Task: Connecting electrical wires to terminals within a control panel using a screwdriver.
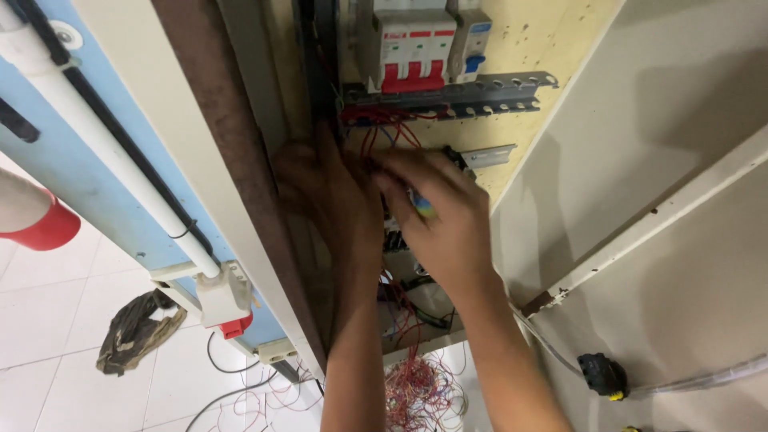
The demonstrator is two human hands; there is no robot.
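Note:
Both my hands reach up into an open electrical cabinet. My left hand (324,188) rests against the dark left edge of the cabinet, its fingers among thin red wires (382,132) below a perforated metal rail (480,94). My right hand (440,216) is closed around a small tool with a blue and yellow handle (422,206), its tip hidden among the wires. A white and red circuit breaker (412,52) sits on the rail above both hands. A short plain rail (488,154) sticks out just right of my right hand.
A cream cabinet door (680,200) stands open to the right. A tangle of red wires (416,388) lies on the tiled floor below. A white pipe (112,152) runs along the blue panel at left, with a dark glove (132,332) on the floor. A black plug (604,376) hangs lower right.

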